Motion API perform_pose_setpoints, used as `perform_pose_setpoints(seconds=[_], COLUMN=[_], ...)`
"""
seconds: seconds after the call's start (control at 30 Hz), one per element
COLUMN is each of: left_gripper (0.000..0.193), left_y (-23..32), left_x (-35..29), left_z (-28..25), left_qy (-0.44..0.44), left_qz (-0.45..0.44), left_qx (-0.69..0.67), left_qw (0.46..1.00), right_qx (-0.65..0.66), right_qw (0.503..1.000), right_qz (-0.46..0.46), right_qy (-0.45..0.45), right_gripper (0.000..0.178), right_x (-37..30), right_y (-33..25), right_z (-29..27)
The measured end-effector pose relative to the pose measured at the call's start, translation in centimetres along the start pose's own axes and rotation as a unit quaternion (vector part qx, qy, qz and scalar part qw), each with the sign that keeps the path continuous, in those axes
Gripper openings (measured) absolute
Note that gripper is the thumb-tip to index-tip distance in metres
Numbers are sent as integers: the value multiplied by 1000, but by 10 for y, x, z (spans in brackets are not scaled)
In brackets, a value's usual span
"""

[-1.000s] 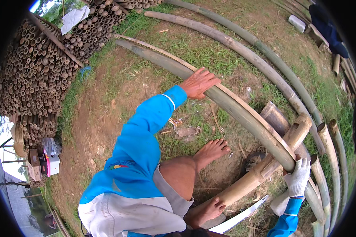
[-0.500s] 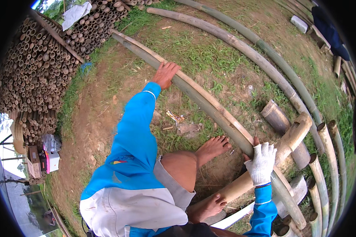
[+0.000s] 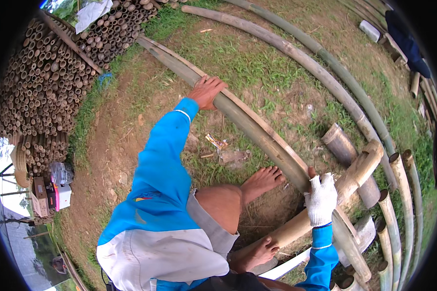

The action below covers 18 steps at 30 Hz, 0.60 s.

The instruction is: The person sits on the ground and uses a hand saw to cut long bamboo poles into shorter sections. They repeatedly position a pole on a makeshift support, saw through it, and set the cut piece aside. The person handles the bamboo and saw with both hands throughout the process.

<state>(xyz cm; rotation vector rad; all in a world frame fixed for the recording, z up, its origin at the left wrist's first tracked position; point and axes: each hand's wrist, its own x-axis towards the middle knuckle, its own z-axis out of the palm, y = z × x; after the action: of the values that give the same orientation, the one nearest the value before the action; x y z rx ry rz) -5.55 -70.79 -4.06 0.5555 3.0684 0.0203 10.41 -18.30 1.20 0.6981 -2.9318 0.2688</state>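
Note:
A long split bamboo pole (image 3: 257,131) runs from the upper left down to the lower right. My bare left hand (image 3: 207,91), on a blue sleeve, lies on the pole well up its length. My right hand (image 3: 320,199), in a white glove, grips the same pole near its lower end. There the pole rests across a thick, pale bamboo crosspiece (image 3: 359,167). My two bare feet (image 3: 261,180) stand on the bare soil just under the pole.
A big stack of cut bamboo poles (image 3: 48,82) fills the upper left. More long poles (image 3: 320,53) lie on the grass beyond and at the right edge. A short bamboo stump (image 3: 339,141) stands by the crosspiece. Litter (image 3: 218,143) lies on the ground.
My left hand has stayed on the pole, shifting slightly along it. My gloved right hand has moved from the crosspiece end onto the long pole and closed on it.

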Motion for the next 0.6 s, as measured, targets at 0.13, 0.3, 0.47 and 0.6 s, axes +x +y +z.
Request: perform_pose_setpoints(seconds=[0.13, 0.3, 0.47, 0.6], left_gripper=[106, 106, 96, 89], left_y=[10, 15, 23, 21], left_x=[10, -7, -24, -25], left_z=[-10, -3, -7, -14], left_qy=[-95, 0, 79, 52], left_qz=[33, 38, 29, 32], left_qx=[-11, 14, 50, 19], left_qw=[995, 999, 995, 998], right_qx=[7, 21, 16, 1], right_qw=[999, 999, 999, 999], right_qz=[3, 27, 42, 46], right_qy=[32, 27, -3, -17], right_gripper=[83, 88, 82, 78], right_x=[-8, -20, -25, -23], right_y=[-5, -23, -25, -33], right_z=[4, 5, 8, -2])
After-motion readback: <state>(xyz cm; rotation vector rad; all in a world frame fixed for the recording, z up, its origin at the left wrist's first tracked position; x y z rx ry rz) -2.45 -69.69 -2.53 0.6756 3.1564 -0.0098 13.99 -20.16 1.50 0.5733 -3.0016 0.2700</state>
